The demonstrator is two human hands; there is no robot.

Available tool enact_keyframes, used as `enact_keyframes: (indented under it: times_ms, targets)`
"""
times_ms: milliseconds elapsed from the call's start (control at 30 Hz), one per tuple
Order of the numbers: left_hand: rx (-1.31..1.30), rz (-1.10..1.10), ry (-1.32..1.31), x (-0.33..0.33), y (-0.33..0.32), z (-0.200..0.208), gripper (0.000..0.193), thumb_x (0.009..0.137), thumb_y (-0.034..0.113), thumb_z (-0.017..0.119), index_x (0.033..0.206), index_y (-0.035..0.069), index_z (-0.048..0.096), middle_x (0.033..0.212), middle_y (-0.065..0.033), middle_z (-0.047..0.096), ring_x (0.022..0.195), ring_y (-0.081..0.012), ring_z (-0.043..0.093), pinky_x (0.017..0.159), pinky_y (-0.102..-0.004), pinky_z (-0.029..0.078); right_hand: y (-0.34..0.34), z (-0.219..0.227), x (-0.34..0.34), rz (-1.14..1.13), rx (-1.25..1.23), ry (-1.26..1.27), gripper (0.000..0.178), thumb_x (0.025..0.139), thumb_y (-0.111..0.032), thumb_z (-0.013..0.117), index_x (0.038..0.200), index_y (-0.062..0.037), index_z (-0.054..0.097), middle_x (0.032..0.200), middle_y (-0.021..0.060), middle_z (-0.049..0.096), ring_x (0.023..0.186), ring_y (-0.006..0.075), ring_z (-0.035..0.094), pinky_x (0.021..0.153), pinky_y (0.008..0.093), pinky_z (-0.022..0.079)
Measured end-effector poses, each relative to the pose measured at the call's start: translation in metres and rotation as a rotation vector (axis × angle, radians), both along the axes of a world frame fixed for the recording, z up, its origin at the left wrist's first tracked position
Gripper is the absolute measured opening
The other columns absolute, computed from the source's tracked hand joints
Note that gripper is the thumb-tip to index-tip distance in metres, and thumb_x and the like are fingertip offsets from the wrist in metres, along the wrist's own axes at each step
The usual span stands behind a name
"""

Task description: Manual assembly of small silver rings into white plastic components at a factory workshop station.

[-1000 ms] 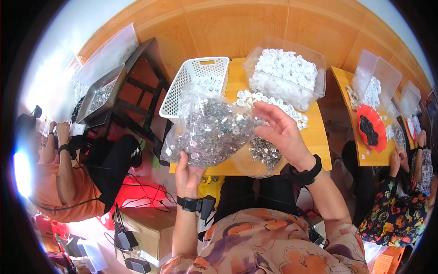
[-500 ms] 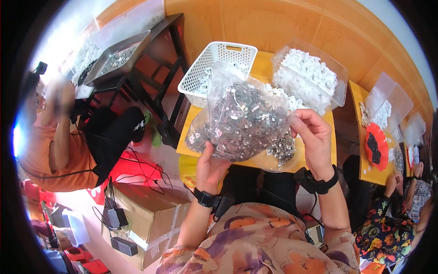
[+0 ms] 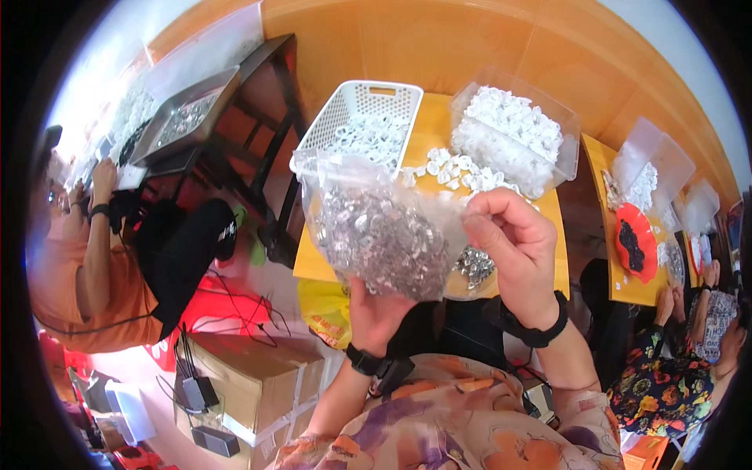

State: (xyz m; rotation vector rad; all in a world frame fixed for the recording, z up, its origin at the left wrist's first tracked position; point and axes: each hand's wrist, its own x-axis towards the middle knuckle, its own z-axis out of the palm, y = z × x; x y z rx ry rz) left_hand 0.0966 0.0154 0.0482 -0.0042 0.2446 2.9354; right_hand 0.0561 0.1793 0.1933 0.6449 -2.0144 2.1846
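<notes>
A clear plastic bag [image 3: 384, 239] full of small shiny metal pieces is held up over the near edge of the yellow table. My left hand [image 3: 374, 317] cups its underside, thumb against the front and the other fingers hidden beneath. At the bag's right side my right hand [image 3: 521, 254] pinches the plastic between thumb and forefinger. Behind that hand, a round clear dish [image 3: 460, 294] holds more of the metal pieces [image 3: 475, 265]. Loose white plastic parts [image 3: 448, 168] lie on the table beyond the bag.
A white perforated basket [image 3: 360, 92] and a clear bin [image 3: 570, 153], both with white parts, stand at the back. On the left, a person in orange [image 3: 117, 290] sits by a metal tray [image 3: 223, 90]. A cardboard box [image 3: 258, 376] is on the floor; people work at the right table [image 3: 627, 286].
The bag has shifted left and tilted, showing more of the basket and the loose white parts. My right hand has moved slightly left with it, still pinching the plastic.
</notes>
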Motion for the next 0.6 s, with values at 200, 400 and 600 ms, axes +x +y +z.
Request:
enact_keyframes:
  times_ms: [200, 400, 600]
  targets:
    - [-0.361, 0.002, 0.069, 0.037, -0.037, -0.021, 0.074, 0.090, 0.042, 0.056, 0.145, 0.006, 0.022, 0.147, -0.0100, 0.032, 0.136, -0.0269, 0.030, 0.112, -0.0449, 0.023, 0.005, 0.010, 0.025, 0.129, -0.143, -0.088, 0.007, 0.086, 0.002, 0.060, 0.093, 0.0014, 0.059, 0.088, 0.0019, 0.058, 0.080, 0.0078, 0.050, 0.072, 0.0218, 0.040]
    - [-1.026, 0.130, 0.129, 0.038, -0.062, 0.029, 0.091, 0.076, 0.040, 0.072, 0.143, 0.002, 0.023, 0.140, -0.0096, 0.039, 0.132, -0.0224, 0.036, 0.110, -0.0372, 0.027, 0.001, 0.012, 0.037, 0.286, -0.055, -0.049, 0.006, 0.083, 0.005, 0.060, 0.089, 0.0015, 0.059, 0.085, 0.0070, 0.059, 0.077, 0.0157, 0.055, 0.070, 0.0257, 0.042]
    - [-0.854, -0.076, 0.150, 0.016, -0.049, 0.065, 0.113, 0.053, 0.040, 0.090, 0.140, 0.003, 0.027, 0.138, -0.0120, 0.041, 0.124, -0.0218, 0.045, 0.102, -0.0358, 0.038, 0.001, 0.011, 0.042, 0.387, -0.023, -0.051, 0.006, 0.084, 0.003, 0.060, 0.089, 0.0002, 0.059, 0.083, 0.0066, 0.059, 0.074, 0.0189, 0.056, 0.068, 0.0278, 0.043]
